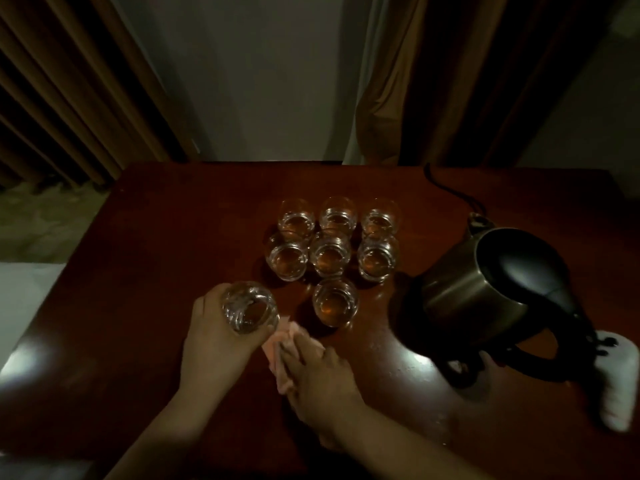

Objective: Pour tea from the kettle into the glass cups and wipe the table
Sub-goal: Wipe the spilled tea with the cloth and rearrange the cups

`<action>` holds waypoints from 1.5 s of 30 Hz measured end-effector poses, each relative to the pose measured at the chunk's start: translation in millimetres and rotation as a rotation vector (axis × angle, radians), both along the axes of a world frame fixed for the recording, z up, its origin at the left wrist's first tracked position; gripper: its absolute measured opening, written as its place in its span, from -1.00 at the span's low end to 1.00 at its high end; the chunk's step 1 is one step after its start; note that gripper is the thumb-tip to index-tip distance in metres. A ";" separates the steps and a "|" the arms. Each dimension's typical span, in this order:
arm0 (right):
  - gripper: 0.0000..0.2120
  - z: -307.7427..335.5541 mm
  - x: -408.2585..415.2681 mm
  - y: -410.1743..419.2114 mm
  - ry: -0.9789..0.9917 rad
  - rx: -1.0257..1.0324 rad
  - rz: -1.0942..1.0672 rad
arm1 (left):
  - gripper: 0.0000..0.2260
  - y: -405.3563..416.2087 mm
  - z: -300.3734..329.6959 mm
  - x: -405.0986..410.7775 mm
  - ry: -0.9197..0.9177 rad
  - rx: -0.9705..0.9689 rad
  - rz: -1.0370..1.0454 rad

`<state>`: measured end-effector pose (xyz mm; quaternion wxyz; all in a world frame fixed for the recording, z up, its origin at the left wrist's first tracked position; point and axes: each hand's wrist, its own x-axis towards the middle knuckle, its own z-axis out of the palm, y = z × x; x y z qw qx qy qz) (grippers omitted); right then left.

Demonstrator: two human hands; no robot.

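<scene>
My left hand point(211, 337) holds a glass cup point(250, 310) lifted off the dark wooden table point(145, 271), its mouth tilted towards me. Just right of it, my right hand point(322, 382) presses a pink cloth point(280, 355) flat on the tabletop. Several glass cups with amber tea point(329, 251) stand grouped in the middle of the table, one of them point(335, 301) nearest the cloth. A metal electric kettle point(498, 285) with a black lid and handle stands at the right.
The kettle's black cord point(450, 192) runs to the table's back edge. A white object point(620, 386) lies at the right edge behind the kettle handle. Small wet drops point(391, 348) glisten left of the kettle. Curtains and a wall rise behind the table.
</scene>
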<state>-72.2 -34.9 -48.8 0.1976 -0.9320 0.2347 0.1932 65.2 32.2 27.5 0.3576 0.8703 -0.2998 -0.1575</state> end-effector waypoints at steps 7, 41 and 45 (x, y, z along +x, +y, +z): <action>-0.38 3.1 -111.0 -35.0 0.026 0.058 -0.290 | -0.24 -25.2 -18.4 -9.6 0.035 0.078 -0.048; -0.36 28.3 -79.7 -63.0 0.143 -0.064 -0.466 | -0.09 -51.5 -41.2 -27.8 -0.075 0.092 -0.106; -0.30 13.6 -53.4 -82.2 0.080 -0.005 -0.560 | -0.10 -55.8 -32.7 -38.5 -0.321 0.107 -0.349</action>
